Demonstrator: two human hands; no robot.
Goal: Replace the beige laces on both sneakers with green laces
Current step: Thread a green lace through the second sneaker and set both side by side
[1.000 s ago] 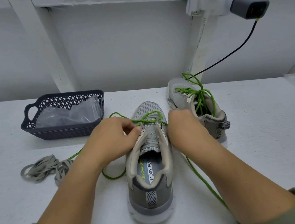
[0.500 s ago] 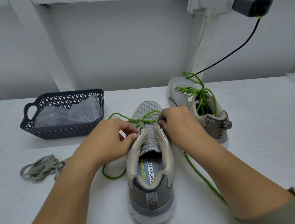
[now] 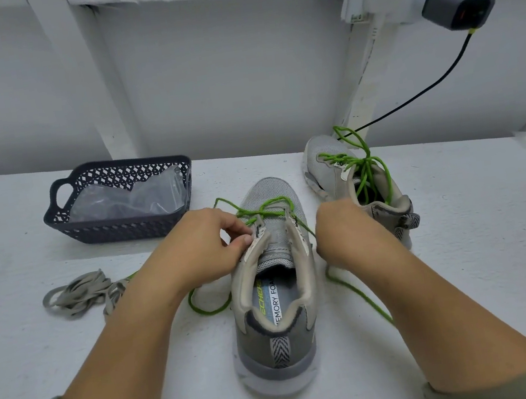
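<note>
Lacing the near sneaker (image 3: 272,286) at table centre, my left hand (image 3: 200,245) pinches its left eyelet flap. My right hand (image 3: 340,232) is closed, seemingly around the green lace (image 3: 359,294), which trails toward me; its fingers are hidden. That cord looks light, limp and thin, best pinched near its tip. Removed beige laces (image 3: 78,293) lie far left.

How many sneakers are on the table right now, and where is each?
2. The near sneaker sits at centre between the left hand and right hand, partly laced; the far sneaker stands behind the right hand, already green-laced.
</note>
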